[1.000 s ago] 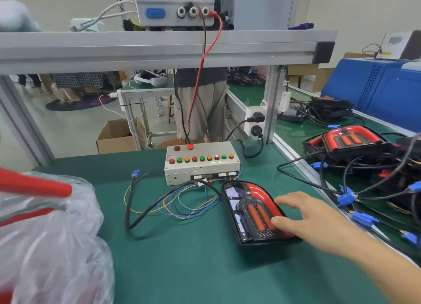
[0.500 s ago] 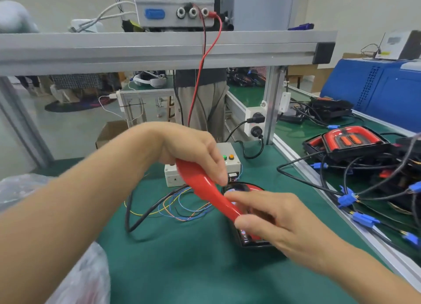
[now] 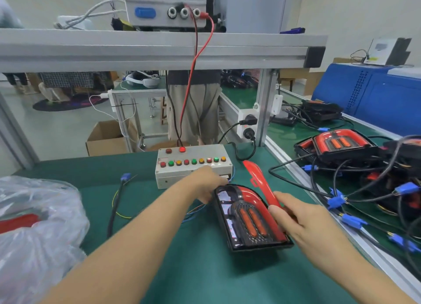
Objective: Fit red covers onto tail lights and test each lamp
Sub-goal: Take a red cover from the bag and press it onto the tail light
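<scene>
The green tabletop (image 3: 186, 269) carries a clear plastic bag (image 3: 34, 224) at the near left and a white test box (image 3: 193, 164) with coloured buttons at the far middle. The tail light (image 3: 248, 219) lies near the box, right of centre. The right hand (image 3: 303, 221) pinches the red cover (image 3: 259, 183) just beside the lamp's right edge. The left hand (image 3: 209, 185) touches the lamp's far left corner; its grip I cannot tell.

Assembly workshop; button test box (image 3: 193, 164)
</scene>
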